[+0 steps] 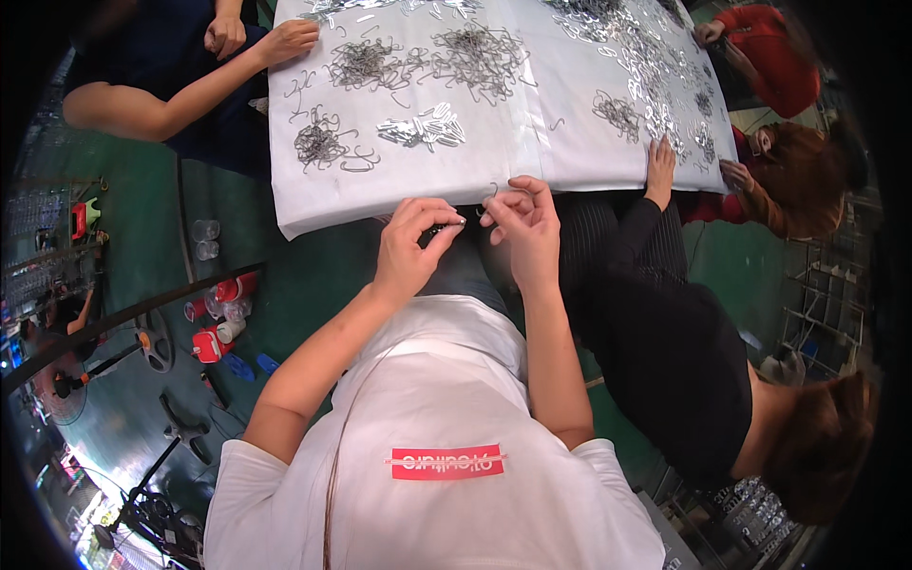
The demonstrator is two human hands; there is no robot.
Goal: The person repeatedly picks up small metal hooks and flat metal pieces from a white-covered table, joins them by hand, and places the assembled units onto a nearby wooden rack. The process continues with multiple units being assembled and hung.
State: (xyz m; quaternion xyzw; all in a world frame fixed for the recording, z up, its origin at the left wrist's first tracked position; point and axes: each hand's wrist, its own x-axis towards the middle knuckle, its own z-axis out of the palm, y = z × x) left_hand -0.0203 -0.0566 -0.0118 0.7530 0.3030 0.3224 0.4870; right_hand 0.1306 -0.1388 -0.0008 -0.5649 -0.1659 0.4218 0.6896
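One white-lettered red rectangular label [448, 463] (upside down from where we look) marks our white cotton-like shirt [456, 522]. Just off the near edge of the white-covered table [356, 195], our right hand [527, 226] pinches a thin grey wire hook [493, 189], its curve beyond our fingertips; our left hand [410, 245] pinches a small shiny metal piece [462, 221].

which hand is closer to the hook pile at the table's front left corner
Left. The left hand is at the front edge of the table, right of the hook pile; the right hand is farther right along that edge.
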